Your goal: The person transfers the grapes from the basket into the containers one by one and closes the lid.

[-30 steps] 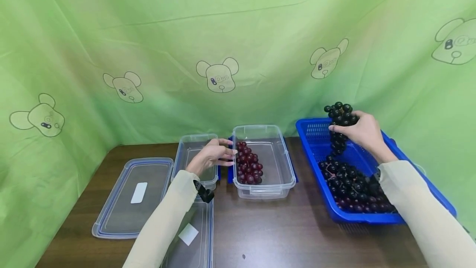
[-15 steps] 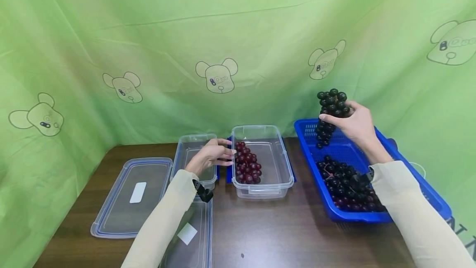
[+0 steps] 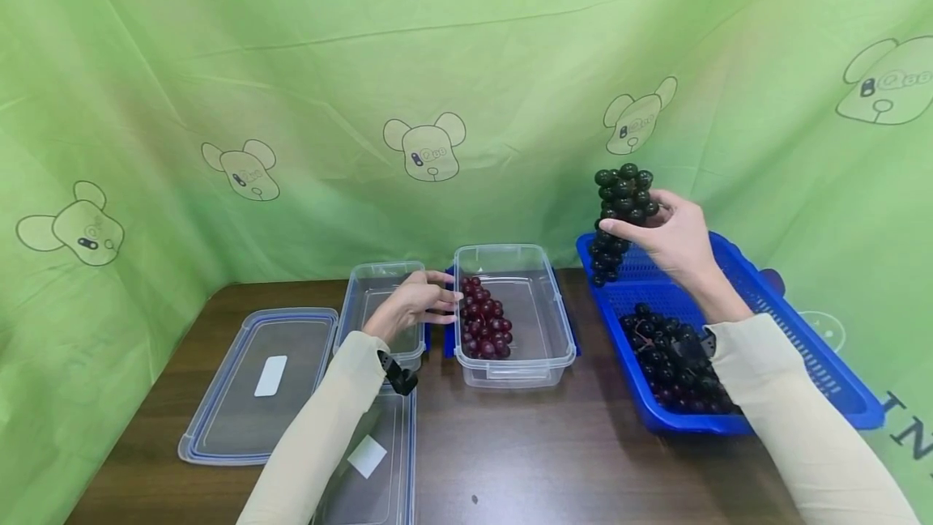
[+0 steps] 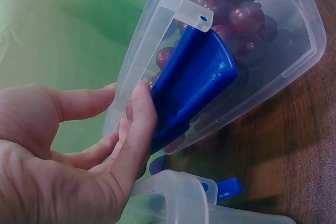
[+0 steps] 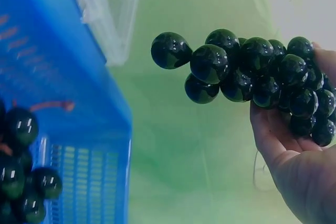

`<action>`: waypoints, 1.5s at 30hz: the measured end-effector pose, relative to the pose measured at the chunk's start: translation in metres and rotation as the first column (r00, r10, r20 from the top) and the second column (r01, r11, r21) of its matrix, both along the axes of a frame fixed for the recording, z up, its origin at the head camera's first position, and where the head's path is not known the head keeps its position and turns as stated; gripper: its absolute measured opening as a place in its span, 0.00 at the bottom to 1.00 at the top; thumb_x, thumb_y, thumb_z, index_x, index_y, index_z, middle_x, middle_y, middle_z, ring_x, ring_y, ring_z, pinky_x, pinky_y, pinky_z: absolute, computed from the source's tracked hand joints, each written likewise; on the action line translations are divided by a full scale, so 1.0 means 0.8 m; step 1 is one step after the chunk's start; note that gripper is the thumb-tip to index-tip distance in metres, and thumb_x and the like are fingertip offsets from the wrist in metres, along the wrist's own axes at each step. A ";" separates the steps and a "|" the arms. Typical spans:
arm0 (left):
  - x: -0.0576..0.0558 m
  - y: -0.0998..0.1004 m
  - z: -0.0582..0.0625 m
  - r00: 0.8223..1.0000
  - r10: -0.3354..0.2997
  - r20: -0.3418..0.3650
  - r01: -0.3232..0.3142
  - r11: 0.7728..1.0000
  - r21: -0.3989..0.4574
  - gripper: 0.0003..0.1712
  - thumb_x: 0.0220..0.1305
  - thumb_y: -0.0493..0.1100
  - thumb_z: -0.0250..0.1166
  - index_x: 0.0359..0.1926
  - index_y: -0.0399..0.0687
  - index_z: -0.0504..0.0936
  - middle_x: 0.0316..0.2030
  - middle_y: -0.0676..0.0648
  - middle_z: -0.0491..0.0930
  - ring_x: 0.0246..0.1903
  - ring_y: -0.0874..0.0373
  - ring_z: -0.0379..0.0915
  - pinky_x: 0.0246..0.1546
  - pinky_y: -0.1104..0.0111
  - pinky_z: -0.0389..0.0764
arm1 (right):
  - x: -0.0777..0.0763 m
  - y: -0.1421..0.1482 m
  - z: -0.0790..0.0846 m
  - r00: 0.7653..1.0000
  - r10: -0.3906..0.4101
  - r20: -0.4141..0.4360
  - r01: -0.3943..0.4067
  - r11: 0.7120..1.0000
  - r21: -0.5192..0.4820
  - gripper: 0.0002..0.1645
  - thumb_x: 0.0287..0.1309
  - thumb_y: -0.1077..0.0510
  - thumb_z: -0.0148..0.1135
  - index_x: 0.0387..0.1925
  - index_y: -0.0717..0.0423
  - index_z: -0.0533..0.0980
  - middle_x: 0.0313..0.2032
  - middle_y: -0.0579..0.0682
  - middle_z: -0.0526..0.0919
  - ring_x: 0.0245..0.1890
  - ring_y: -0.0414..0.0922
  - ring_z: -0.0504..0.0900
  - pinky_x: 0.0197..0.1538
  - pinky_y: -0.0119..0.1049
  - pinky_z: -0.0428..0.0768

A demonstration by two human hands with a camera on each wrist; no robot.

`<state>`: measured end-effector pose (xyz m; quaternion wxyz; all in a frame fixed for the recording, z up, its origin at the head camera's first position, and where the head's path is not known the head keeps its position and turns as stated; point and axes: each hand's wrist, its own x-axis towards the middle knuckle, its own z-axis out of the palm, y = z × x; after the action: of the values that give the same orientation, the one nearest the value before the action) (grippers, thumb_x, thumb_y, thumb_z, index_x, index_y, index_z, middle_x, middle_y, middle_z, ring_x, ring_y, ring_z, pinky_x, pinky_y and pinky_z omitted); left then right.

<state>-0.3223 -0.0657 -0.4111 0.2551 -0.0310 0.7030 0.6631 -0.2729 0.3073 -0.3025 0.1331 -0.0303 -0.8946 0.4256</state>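
Observation:
My right hand [image 3: 681, 237] holds a bunch of dark grapes [image 3: 619, 209] up above the blue basket [image 3: 641, 395], thumb on the near side. The right wrist view shows the bunch [image 5: 257, 66] lying across the fingers, its narrow end sticking out. My left hand [image 3: 419, 302] reaches to the left wall of a clear plastic container [image 3: 517, 375]; its loosely extended fingers touch beside the blue side latch [image 4: 197, 80], which hangs open. Inside that container, along its left side, lies a bunch of red grapes [image 3: 486, 322].
More dark grapes [image 3: 666, 355] lie in the basket. A second clear container [image 3: 364, 290] stands left of the first, partly behind my left arm. Two clear lids, one farther left [image 3: 233, 395] and one nearer [image 3: 386, 476], lie on the brown table [image 3: 547, 460]. A green curtain [image 3: 328, 209] hangs behind.
My right hand has lifted the dark grape bunch out of the basket, then moved it left. My left hand stays at the container's wall.

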 end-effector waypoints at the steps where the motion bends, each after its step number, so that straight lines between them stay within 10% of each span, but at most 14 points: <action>1: 0.000 0.000 0.000 1.000 0.000 0.000 0.000 1.000 0.001 0.32 0.69 0.30 0.67 0.72 0.40 0.70 0.42 0.44 0.81 0.36 0.54 0.82 0.40 0.64 0.92 | 0.001 -0.004 0.001 1.000 0.007 -0.002 -0.007 1.000 -0.004 0.65 0.56 0.34 0.77 0.82 0.59 0.55 0.68 0.67 0.74 0.55 0.47 0.74 0.40 0.21 0.73; 17: 0.003 0.000 0.002 1.000 -0.001 0.003 0.001 1.000 0.001 0.32 0.69 0.29 0.66 0.72 0.39 0.69 0.43 0.43 0.81 0.37 0.53 0.82 0.39 0.65 0.92 | 0.016 -0.063 -0.004 0.991 0.134 0.030 -0.133 0.990 -0.036 0.63 0.56 0.39 0.79 0.81 0.61 0.57 0.61 0.65 0.79 0.52 0.49 0.77 0.40 0.25 0.79; 28: 0.002 0.001 0.004 1.000 -0.004 -0.002 0.004 1.000 -0.005 0.32 0.69 0.30 0.66 0.72 0.40 0.70 0.46 0.42 0.83 0.37 0.53 0.83 0.42 0.63 0.92 | 0.019 -0.076 -0.032 0.965 0.216 0.149 -0.190 0.966 -0.173 0.67 0.57 0.43 0.79 0.83 0.64 0.49 0.79 0.69 0.59 0.76 0.64 0.65 0.74 0.61 0.73; 37: 0.000 0.000 0.004 1.000 0.006 0.004 -0.006 1.000 -0.005 0.31 0.69 0.29 0.67 0.71 0.40 0.70 0.41 0.43 0.82 0.36 0.54 0.82 0.39 0.65 0.92 | 0.006 -0.107 -0.047 0.926 0.283 0.252 -0.229 0.948 -0.221 0.67 0.57 0.45 0.79 0.82 0.67 0.49 0.77 0.75 0.58 0.45 0.55 0.89 0.68 0.56 0.81; 45: 0.002 0.001 0.004 1.000 -0.001 0.004 0.001 1.000 0.003 0.31 0.69 0.29 0.67 0.71 0.40 0.70 0.46 0.40 0.83 0.36 0.54 0.82 0.41 0.64 0.92 | -0.003 -0.129 -0.062 0.890 0.259 0.376 -0.204 0.962 -0.179 0.67 0.54 0.46 0.81 0.80 0.72 0.52 0.78 0.73 0.58 0.37 0.45 0.88 0.63 0.52 0.86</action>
<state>-0.3209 -0.0652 -0.4076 0.2566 -0.0316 0.7017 0.6639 -0.2756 0.2044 -0.3519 -0.1049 -0.0178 -0.8692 0.4828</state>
